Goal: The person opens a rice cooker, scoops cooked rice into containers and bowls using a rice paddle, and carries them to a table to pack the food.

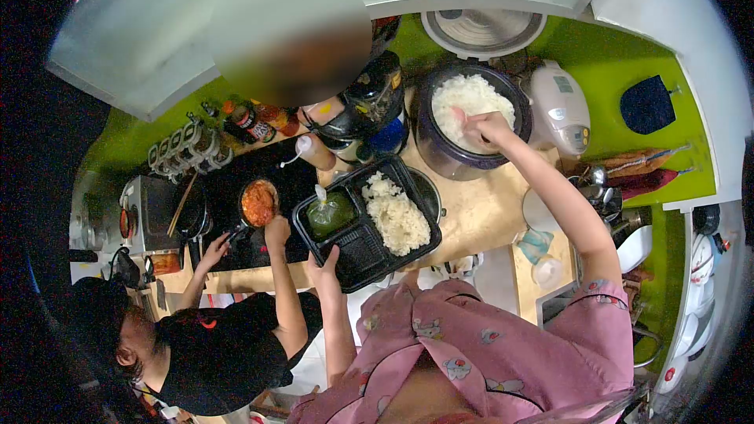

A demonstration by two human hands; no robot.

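In the head view, a left hand [327, 273] grips a black tray [361, 256] at the counter [470, 216], thumb over the rim, other fingers hidden; rice [399, 217] and a green bag [333, 217] are in, one compartment unfilled. The right hand [488, 128] clasps a pink paddle [458, 114] in the open rice cooker [440, 159].

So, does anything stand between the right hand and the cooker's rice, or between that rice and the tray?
Nothing visible blocks the right hand: it is at the rice. Towards the tray, only the rim of the cooker appears to intervene.

No lettering or numbers can be read.
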